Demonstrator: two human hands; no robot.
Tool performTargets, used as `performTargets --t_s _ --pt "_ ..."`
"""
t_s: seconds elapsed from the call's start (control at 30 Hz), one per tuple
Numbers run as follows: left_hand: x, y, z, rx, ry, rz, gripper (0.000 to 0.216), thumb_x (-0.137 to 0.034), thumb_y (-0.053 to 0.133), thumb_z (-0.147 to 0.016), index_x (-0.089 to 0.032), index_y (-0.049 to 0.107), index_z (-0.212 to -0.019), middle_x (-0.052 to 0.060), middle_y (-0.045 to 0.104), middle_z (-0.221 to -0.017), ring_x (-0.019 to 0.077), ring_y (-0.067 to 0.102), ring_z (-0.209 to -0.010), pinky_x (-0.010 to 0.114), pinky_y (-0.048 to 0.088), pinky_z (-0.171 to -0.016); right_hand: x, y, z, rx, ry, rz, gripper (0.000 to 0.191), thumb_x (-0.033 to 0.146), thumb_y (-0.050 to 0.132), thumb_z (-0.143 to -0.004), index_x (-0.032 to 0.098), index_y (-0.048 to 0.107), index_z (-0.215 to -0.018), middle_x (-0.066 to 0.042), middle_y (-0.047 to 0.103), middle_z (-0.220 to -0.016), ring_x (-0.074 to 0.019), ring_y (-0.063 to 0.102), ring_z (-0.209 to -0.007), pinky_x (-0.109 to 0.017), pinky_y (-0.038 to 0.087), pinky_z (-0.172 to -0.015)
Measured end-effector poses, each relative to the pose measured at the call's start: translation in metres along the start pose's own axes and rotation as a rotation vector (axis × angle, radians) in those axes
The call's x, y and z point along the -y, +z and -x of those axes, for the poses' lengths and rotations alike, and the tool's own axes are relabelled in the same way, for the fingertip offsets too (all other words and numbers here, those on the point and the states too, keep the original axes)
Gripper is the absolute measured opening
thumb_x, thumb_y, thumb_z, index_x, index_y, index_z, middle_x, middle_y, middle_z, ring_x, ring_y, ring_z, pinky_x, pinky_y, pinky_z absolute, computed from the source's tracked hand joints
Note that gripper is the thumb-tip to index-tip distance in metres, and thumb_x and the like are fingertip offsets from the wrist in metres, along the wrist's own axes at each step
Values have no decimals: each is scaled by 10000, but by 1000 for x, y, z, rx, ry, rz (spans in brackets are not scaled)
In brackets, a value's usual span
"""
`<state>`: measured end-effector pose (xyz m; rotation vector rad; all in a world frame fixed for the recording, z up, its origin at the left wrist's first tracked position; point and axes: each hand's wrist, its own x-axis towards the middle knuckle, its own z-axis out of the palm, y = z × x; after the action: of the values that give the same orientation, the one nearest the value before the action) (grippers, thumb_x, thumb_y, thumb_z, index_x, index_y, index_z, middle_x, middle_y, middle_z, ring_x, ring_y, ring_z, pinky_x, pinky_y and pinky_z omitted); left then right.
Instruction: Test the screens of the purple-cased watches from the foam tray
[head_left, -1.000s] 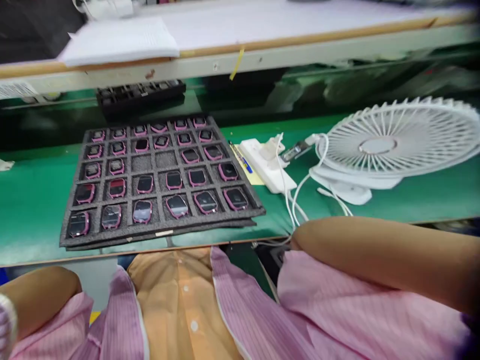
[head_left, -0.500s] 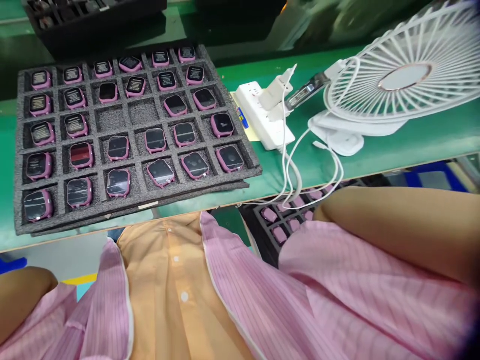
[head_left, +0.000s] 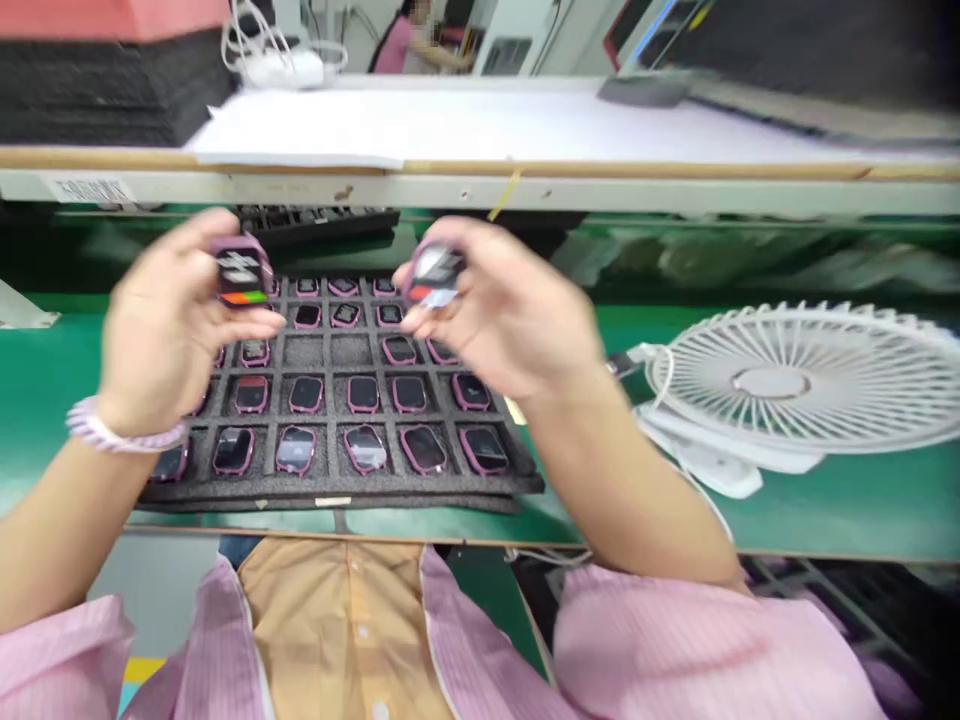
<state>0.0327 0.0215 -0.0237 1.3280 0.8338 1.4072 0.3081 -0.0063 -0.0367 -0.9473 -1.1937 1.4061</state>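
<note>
Held up in my left hand (head_left: pixel 161 315) is a smartwatch (head_left: pixel 241 272) with a purple case, its lit screen showing white marks and a coloured strip. My right hand (head_left: pixel 517 300) grips a second smartwatch (head_left: pixel 435 272) by its edges, screen lit and blurred. Both watches hang above a dark grey foam tray (head_left: pixel 337 490) on the green bench. Several purple-cased watches lie in the tray's square pockets, such as a watch (head_left: pixel 364 448) in the front row. Two pockets in the middle hold no watch. My hands cover part of the tray's left and right sides.
A white fan (head_left: pixel 772 385) stands to the right, with a cable beside it. A shelf (head_left: pixel 450 185) crosses above the bench, carrying black foam trays (head_left: pixel 90 95) and white cables (head_left: pixel 285 65). Another person (head_left: pixel 397 40) is in the far background. A second tray (head_left: pixel 832 620) lies below the bench at right.
My hands, out of view before, are now raised over the tray, each with a watch. The view has tilted up, bringing in the shelf.
</note>
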Motion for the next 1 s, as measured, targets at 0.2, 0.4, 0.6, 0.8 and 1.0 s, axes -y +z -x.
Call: performTargets --t_s 0.2,0.4,0.6,0.8,1.0 --pt "49 26 -21 58 -442 -118 368 -152 561 -939 -127 638 -1299 -1 687 -768 145 742 -570 240 648 -585 -58 12 -61 142 139 -112 475 266 894 -760 197 582 -1112 -15 734 -880 -127 688 -589 -180 527 -520" --pt "70 19 -19 153 -368 -292 330 -152 702 -851 -138 676 -1180 -2 686 -769 56 576 -430 167 501 -438 -76 5 -61 160 156 -31 377 222 822 -789 192 600 -1092 -30 738 -853 -129 666 -549 -193 509 -486" --pt "85 5 -23 314 -300 -315 711 -118 690 -768 -192 470 -1440 63 648 -1138 104 701 -700 275 617 -686 -81 1 -64 269 95 -7 713 124 748 -691 235 484 -1343 -8 698 -984 -166 721 -723 -265 580 -656" --pt "91 -5 -32 431 -55 -938 548 -248 705 -819 -171 593 -1350 100 668 -1144 264 653 -1000 491 538 -993 -94 -5 -70 235 -213 632 503 220 710 -817 185 569 -1299 -59 608 -1080 -209 656 -838 -407 587 -831" --pt "87 -9 -31 512 -44 -1393 657 -452 698 -887 -190 580 -1478 167 563 -1324 368 470 -1218 525 403 -1094 -91 -4 -70 228 -261 1258 508 289 752 -931 141 640 -1403 -179 509 -1312 -382 516 -1286 -552 444 -1098"
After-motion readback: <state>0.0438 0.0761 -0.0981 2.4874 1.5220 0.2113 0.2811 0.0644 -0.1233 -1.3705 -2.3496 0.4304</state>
